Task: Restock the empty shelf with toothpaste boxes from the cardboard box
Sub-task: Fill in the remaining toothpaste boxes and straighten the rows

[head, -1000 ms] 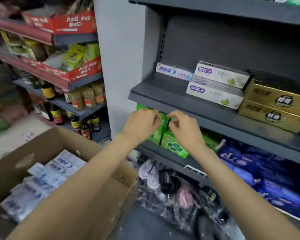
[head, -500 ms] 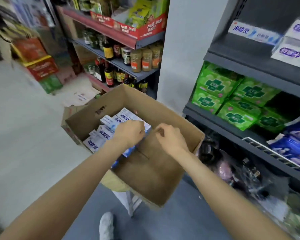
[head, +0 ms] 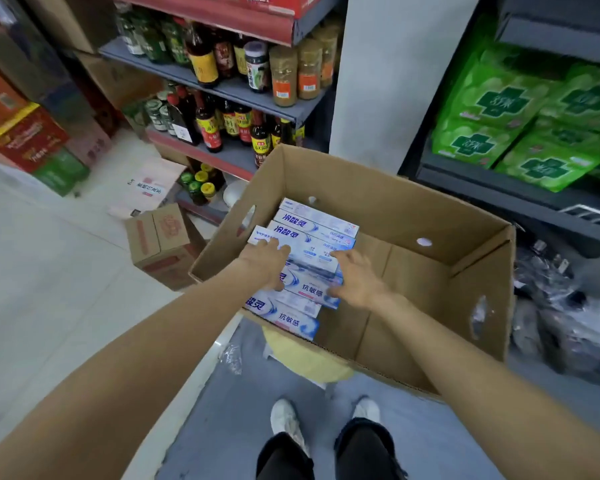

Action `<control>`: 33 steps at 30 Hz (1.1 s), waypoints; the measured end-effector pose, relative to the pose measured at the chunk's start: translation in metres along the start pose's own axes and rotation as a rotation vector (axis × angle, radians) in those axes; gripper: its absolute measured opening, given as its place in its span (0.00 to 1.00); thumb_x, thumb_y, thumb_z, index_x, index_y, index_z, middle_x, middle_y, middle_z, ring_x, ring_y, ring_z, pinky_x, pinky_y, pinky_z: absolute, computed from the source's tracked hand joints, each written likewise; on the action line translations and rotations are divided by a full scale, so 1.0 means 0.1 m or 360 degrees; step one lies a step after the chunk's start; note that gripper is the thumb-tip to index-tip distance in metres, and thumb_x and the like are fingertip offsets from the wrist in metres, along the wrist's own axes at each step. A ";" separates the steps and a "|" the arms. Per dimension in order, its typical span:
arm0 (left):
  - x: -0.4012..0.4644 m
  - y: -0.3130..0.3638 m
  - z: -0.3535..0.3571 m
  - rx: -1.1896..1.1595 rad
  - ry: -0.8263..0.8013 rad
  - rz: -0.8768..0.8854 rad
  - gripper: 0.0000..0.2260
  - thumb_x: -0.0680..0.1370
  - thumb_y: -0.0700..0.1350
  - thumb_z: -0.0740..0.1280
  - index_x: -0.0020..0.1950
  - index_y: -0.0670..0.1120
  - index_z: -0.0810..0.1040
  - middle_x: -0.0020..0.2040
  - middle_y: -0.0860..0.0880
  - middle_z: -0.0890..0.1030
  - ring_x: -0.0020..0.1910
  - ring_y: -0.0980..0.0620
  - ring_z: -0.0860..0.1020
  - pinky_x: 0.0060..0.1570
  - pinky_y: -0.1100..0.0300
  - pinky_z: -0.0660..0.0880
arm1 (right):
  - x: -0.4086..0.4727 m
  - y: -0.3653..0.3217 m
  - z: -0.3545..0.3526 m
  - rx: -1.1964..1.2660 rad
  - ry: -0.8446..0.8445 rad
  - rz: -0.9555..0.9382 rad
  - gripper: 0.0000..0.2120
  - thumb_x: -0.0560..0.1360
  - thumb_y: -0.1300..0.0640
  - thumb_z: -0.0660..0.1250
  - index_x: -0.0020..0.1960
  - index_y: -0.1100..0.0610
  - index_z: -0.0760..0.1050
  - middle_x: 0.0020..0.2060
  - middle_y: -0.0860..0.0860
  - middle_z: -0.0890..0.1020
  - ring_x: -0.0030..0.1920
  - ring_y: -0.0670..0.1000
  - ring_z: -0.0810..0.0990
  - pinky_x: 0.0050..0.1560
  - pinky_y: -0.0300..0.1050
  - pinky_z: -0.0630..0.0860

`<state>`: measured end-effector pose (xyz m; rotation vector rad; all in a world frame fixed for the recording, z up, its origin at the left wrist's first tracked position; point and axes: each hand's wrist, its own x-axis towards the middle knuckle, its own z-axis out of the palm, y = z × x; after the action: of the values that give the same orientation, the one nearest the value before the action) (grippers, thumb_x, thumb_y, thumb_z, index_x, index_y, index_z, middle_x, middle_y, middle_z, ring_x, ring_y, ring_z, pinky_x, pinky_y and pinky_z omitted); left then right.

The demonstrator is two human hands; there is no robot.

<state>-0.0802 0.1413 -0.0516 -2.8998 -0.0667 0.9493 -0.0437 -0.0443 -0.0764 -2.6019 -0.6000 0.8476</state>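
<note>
An open brown cardboard box (head: 395, 188) stands in front of me on a yellow stool. Several white and blue toothpaste boxes (head: 314, 230) lie stacked in its left half; its right half shows bare cardboard. My left hand (head: 265, 261) lies on the left end of the upper toothpaste boxes, fingers stretched forward and thumb pointing down. Spread fingers of my right hand (head: 355, 277) touch the right end of the same boxes. Neither hand has lifted a box. Only the front edge of a grey shelf (head: 551, 32) shows at the top right.
Green packs (head: 520, 133) fill the shelf to the right of the box, with plastic-wrapped goods (head: 568, 323) below. Sauce bottles (head: 205, 126) and jars stand on the left shelves. A small carton (head: 160, 240) sits on the floor. My shoes (head: 288, 420) are below the box.
My view swung from the shelves down to the cardboard box. Both hands left the shelf front, moved over the box and came down onto the toothpaste boxes, fingers uncurling.
</note>
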 end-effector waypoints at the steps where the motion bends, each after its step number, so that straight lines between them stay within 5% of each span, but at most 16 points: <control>1: 0.05 -0.01 0.03 -0.0030 -0.0017 -0.0044 0.35 0.74 0.54 0.69 0.74 0.43 0.57 0.72 0.41 0.62 0.70 0.40 0.64 0.65 0.49 0.66 | 0.05 0.01 0.03 -0.0008 -0.0017 0.0022 0.39 0.73 0.51 0.70 0.76 0.53 0.51 0.74 0.56 0.54 0.74 0.58 0.53 0.71 0.49 0.59; 7: 0.36 -0.11 0.19 -0.0554 -0.0249 -0.0362 0.45 0.73 0.53 0.71 0.75 0.36 0.47 0.73 0.33 0.56 0.70 0.35 0.63 0.65 0.45 0.66 | 0.32 0.08 0.30 -0.0029 -0.0209 0.0155 0.52 0.68 0.45 0.74 0.77 0.46 0.40 0.76 0.58 0.43 0.75 0.61 0.46 0.73 0.56 0.57; 12: 0.46 -0.06 0.25 -0.0625 -0.0221 -0.0288 0.47 0.75 0.54 0.69 0.74 0.31 0.41 0.72 0.32 0.58 0.69 0.36 0.65 0.65 0.47 0.69 | 0.33 0.08 0.54 -0.0243 -0.0095 0.0173 0.50 0.73 0.49 0.69 0.75 0.46 0.32 0.72 0.59 0.51 0.64 0.61 0.69 0.54 0.54 0.75; 18: 0.42 -0.03 0.31 -0.0558 -0.0176 -0.0281 0.46 0.75 0.49 0.70 0.75 0.35 0.40 0.73 0.33 0.55 0.66 0.38 0.69 0.61 0.48 0.71 | 0.27 0.12 0.57 -0.0254 -0.0045 0.0194 0.50 0.74 0.62 0.68 0.75 0.45 0.31 0.71 0.59 0.53 0.65 0.60 0.67 0.55 0.52 0.75; 24: 0.48 -0.16 0.41 -0.0640 -0.0093 -0.0274 0.44 0.74 0.41 0.71 0.76 0.39 0.40 0.63 0.38 0.73 0.58 0.41 0.77 0.53 0.50 0.74 | 0.32 0.20 0.37 -0.0351 -0.0068 0.0178 0.46 0.73 0.49 0.68 0.76 0.42 0.36 0.67 0.54 0.66 0.63 0.57 0.69 0.52 0.50 0.74; 30: 0.49 -0.21 0.56 -0.0221 -0.0440 -0.0107 0.32 0.69 0.44 0.75 0.67 0.43 0.63 0.64 0.43 0.74 0.64 0.43 0.72 0.59 0.48 0.72 | 0.26 0.41 0.11 0.0354 -0.0255 0.0271 0.43 0.70 0.59 0.67 0.74 0.34 0.47 0.64 0.45 0.74 0.54 0.49 0.77 0.53 0.42 0.77; 33: 0.55 -0.13 0.59 0.0032 -0.0336 -0.0011 0.30 0.71 0.40 0.73 0.68 0.44 0.62 0.64 0.41 0.74 0.63 0.40 0.73 0.59 0.45 0.73 | 0.11 0.48 0.13 0.0764 -0.0262 0.0362 0.44 0.70 0.66 0.66 0.74 0.35 0.50 0.57 0.44 0.76 0.40 0.44 0.76 0.36 0.35 0.76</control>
<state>-0.0710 0.1627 -0.1297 -2.7684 -0.0806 1.2433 -0.0301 -0.0776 -0.1119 -2.1968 -0.1133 1.1252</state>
